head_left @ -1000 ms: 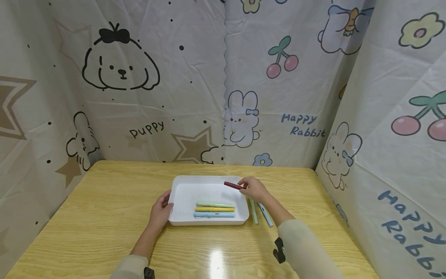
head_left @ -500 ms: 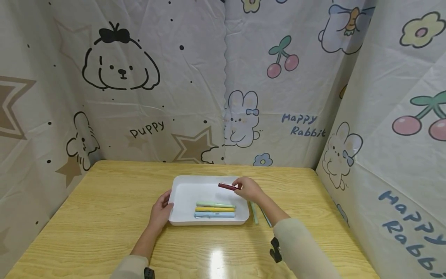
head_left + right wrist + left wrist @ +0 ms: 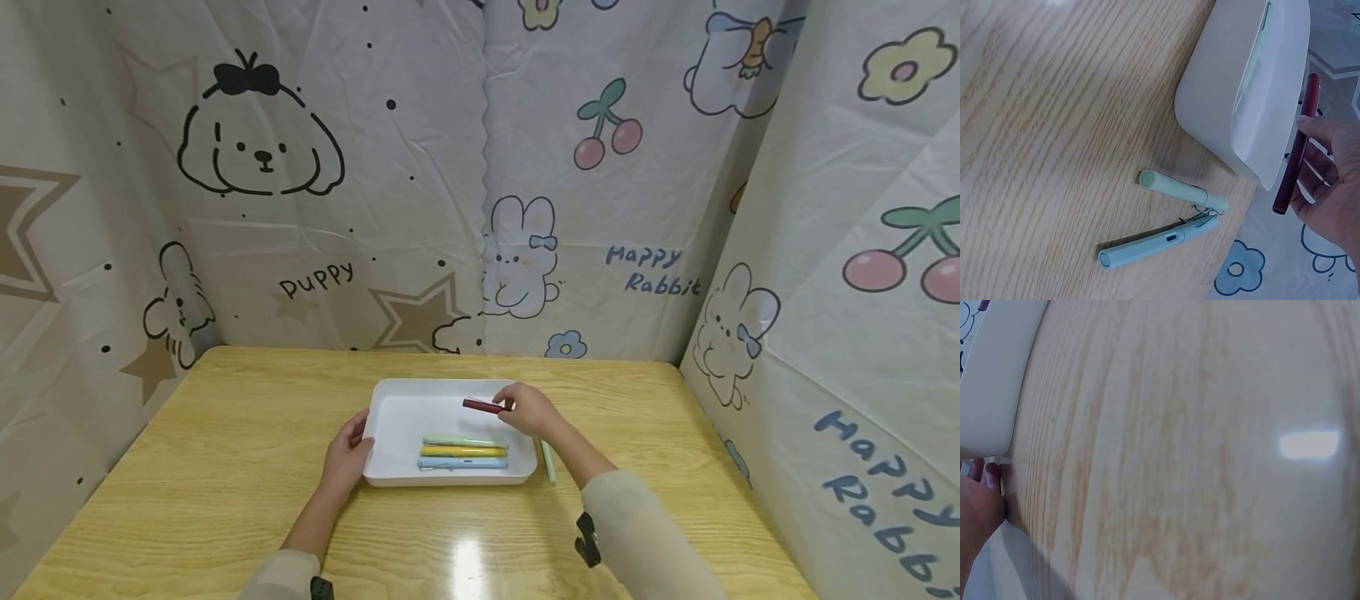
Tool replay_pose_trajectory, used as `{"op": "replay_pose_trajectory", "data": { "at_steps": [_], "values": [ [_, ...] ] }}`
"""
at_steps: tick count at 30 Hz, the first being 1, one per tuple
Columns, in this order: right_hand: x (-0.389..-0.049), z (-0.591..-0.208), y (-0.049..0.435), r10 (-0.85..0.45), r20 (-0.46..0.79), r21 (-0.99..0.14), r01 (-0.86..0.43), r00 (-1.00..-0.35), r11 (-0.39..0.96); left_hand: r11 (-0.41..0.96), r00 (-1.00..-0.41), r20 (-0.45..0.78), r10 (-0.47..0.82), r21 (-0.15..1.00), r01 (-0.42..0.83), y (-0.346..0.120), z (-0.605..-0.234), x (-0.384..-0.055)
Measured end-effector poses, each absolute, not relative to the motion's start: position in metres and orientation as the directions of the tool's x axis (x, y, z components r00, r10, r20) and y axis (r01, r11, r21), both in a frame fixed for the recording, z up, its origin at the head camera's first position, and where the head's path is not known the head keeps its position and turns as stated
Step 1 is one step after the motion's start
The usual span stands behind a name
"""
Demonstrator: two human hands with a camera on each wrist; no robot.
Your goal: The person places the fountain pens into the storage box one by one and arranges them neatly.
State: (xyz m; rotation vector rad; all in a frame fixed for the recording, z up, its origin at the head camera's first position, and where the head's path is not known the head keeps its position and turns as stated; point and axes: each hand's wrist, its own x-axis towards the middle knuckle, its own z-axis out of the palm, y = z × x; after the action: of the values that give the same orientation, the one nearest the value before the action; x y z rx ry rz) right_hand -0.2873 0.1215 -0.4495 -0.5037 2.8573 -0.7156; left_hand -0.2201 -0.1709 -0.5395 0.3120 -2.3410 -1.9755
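Note:
My left hand [image 3: 347,457] holds the left end of a white rectangular tray [image 3: 450,481]. In the left wrist view its fingers [image 3: 992,478] sit right at the tray's end. With my right hand [image 3: 531,412] I pinch a dark red pen [image 3: 1298,150] between thumb and fingers, above the tray's right half. Inside the tray a light green pen [image 3: 463,441], a yellow pen [image 3: 463,451] and a light blue pen [image 3: 462,462] lie side by side near the front wall. The right wrist view shows another green pen [image 3: 1179,189] and another blue pen [image 3: 1157,244] on the table.
The wooden table [image 3: 247,450] carries the tray and loose pens, which lie just right of the tray. Patterned cloth [image 3: 405,200] hangs behind the table and along both sides. A bright reflection shows on the table in front of the tray.
My right hand has moved left with the dark red pen, farther over the tray. Its forearm now covers the loose blue pen in the head view. My left hand stays at the tray.

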Motion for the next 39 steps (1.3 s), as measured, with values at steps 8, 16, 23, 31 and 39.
{"op": "replay_pose_trajectory", "data": {
  "at_steps": [8, 16, 23, 31, 39],
  "values": [
    [-0.286, -0.45, 0.116, -0.389, -0.054, -0.476, -0.319, -0.92, 0.819, 0.164, -0.977, -0.075, -0.2, 0.98, -0.109, -0.17, -0.539, -0.219],
    [-0.286, -0.45, 0.109, -0.421, -0.04, -0.468, -0.356, -0.906, 0.809, 0.167, -0.975, -0.057, -0.213, 0.982, -0.093, -0.17, -0.538, -0.219],
    [-0.284, -0.454, 0.105, -0.469, -0.03, -0.468, -0.402, -0.883, 0.787, 0.163, -0.975, -0.063, -0.211, 0.982, -0.099, -0.17, -0.54, -0.219],
    [-0.279, -0.454, 0.1, -0.499, -0.011, -0.472, -0.435, -0.867, 0.767, 0.164, -0.977, -0.074, -0.2, 0.98, -0.108, -0.171, -0.542, -0.22],
    [-0.279, -0.46, 0.096, -0.489, -0.028, -0.462, -0.422, -0.872, 0.78, 0.164, -0.976, -0.087, -0.197, 0.979, -0.121, -0.17, -0.539, -0.219]
  ]
}}
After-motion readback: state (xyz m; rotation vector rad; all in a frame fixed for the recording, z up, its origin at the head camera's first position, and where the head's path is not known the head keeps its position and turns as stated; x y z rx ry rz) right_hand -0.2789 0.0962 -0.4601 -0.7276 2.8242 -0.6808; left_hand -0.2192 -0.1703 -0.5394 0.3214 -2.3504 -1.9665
